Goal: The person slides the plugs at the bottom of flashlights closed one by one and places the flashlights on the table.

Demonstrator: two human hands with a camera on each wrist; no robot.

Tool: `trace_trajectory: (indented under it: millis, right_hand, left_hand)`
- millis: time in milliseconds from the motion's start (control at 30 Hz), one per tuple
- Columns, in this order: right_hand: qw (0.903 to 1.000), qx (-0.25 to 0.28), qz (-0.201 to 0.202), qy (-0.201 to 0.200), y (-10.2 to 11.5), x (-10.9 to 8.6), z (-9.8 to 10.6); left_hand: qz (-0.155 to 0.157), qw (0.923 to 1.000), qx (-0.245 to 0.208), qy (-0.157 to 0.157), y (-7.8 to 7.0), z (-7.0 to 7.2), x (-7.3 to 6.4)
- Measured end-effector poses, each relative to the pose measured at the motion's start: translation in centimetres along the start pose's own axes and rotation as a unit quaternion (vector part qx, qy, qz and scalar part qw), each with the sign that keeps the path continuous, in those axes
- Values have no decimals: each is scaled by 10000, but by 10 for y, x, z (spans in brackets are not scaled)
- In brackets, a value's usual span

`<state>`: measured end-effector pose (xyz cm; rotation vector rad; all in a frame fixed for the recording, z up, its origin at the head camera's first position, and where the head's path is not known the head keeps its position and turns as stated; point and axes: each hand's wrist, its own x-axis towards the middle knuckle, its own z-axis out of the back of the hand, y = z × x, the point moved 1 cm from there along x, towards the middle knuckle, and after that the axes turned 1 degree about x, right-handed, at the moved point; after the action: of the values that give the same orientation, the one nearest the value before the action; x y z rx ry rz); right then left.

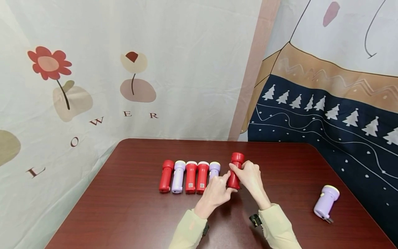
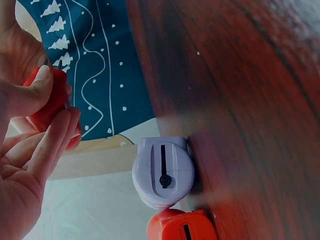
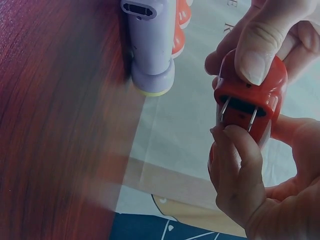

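Observation:
Both hands hold one red flashlight (image 1: 238,158) above the right part of the table, its head away from the person. My left hand (image 1: 216,191) grips its base end, thumb and fingers on either side. Around the middle of its body, my right hand (image 1: 249,174) has its thumb and fingers. Two metal plug prongs (image 3: 253,120) stick out of the base of the red flashlight (image 3: 274,92) in the right wrist view, with fingertips right at them. Just left of the hands stands a lavender flashlight (image 1: 214,168), partly hidden by the left hand.
Left of the hands, a row holds a red flashlight (image 1: 166,176), a lavender one (image 1: 178,177) and two more red ones (image 1: 191,178). Another lavender flashlight (image 1: 325,201) lies near the table's right edge, its prongs out. Printed cloths (image 1: 186,69) hang behind the brown table (image 1: 124,214).

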<state>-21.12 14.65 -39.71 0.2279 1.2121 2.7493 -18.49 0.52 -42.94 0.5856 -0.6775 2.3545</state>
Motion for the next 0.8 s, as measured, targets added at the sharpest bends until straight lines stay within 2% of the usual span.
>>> trace_trajectory:
  millis: [467,800]
  right_hand:
    - [10000,-8,24,15,-1,-1,0]
    - [10000,-58,74,-4,-2,-1,0]
  left_hand:
    - [71,9999,-9,156,0,-1,-2]
    - [-14,9999,-38,92,2,-3,-2]
